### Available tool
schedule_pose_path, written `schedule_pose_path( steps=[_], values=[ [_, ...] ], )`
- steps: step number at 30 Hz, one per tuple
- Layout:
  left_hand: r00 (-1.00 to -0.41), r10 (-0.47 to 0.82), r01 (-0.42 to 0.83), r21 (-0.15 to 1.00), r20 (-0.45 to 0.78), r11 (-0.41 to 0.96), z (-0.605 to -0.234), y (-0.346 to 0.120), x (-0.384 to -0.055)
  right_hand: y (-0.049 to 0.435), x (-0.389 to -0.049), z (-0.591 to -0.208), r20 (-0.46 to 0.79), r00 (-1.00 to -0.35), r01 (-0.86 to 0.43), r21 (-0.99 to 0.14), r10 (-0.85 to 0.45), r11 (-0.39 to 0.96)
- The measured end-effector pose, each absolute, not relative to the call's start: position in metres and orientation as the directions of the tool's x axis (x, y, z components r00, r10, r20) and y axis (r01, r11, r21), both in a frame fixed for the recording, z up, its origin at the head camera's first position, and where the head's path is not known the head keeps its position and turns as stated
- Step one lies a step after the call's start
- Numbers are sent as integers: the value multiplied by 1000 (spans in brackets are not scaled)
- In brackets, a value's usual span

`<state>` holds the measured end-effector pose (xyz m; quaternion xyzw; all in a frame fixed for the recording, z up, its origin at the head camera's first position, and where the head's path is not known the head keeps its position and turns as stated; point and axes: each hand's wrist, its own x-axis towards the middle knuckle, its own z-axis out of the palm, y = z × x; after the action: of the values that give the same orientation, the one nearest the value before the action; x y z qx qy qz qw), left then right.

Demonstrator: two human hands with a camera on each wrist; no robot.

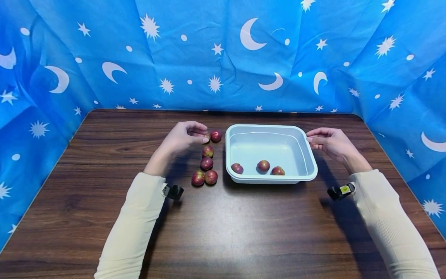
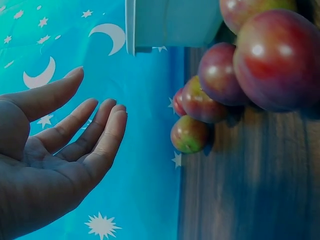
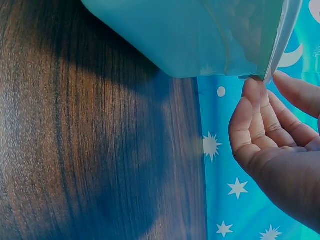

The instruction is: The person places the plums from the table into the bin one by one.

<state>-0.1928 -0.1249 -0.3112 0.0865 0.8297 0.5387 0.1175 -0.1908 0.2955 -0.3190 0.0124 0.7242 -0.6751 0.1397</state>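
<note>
"Fruit [image 1: 206,163] in one spot, or scattered?"

"Two spots. Six round pieces, red with patches of yellow-green, sit on the dark wooden table [image 1: 230,228], to the left of the white tray [image 1: 271,180]. Three more lie inside it near the close wall: one by the near left corner, the other two near each other around the middle."

"How are the six laid out?"

"Roughly in a column leading away from the person. A pair side by side is nearest, two more come behind it, and another pair is at the far end."

"Does the left hand [image 1: 184,136] have hold of any?"

"No, it is free. Its fingertips partly cover the far-end piece in the head view, but the left wrist view shows the fingers loosely spread and apart from all six."

"What about the right hand [image 1: 329,141]?"

"That one pinches the tray's right rim, towards the far corner, thumb on top and fingers underneath."

"Anything around them?"

"Cream sleeves [image 1: 130,221], a black device [image 1: 173,192] at each wrist, and blue cloth [image 1: 195,23] printed with white moons and stars behind the table."
</note>
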Motion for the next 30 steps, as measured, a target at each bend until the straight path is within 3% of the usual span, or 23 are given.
schedule_pose_path(
  steps=[3,30],
  values=[
    [-956,268,-2,921,-116,390,-314,-128,-190,295,-191,-319,-223,-965,203,-969,-141,142],
    [-915,333,-84,915,-228,394,-356,-152,-159,299,-191,-322,-199,-956,199,-980,-215,22]
  ],
)
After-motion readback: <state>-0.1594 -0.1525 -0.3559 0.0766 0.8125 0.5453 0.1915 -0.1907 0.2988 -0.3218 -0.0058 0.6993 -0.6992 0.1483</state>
